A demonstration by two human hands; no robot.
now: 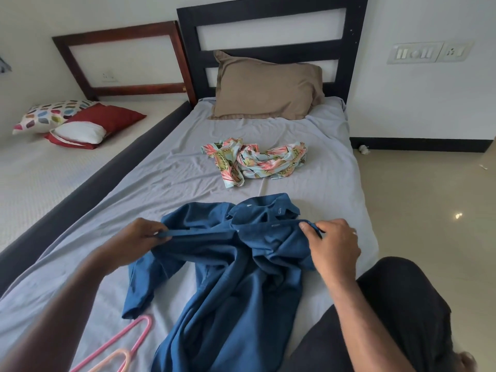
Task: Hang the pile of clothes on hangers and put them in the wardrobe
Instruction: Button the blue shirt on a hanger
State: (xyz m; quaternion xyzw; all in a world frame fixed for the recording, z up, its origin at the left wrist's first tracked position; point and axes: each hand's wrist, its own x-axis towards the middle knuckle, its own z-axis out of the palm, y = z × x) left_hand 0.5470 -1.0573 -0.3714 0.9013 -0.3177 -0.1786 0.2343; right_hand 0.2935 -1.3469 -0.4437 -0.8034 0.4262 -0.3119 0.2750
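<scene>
Blue shirt (pixel 241 267) pinched by left hand (pixel 139 237) and right hand (pixel 332 242), one floral shirt (pixel 255 161) beyond, two pink hangers (pixel 120 347) on bed (pixel 161 183)

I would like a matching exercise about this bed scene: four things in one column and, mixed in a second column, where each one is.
Things:
1. blue shirt
2. floral shirt
3. pink hangers
4. brown pillow

Places:
A. against the black headboard
B. crumpled in the middle of the grey sheet
C. held at its top edge by the left hand and the right hand
D. on the sheet near the bottom left of the view

Pairs: 1-C, 2-B, 3-D, 4-A
</scene>
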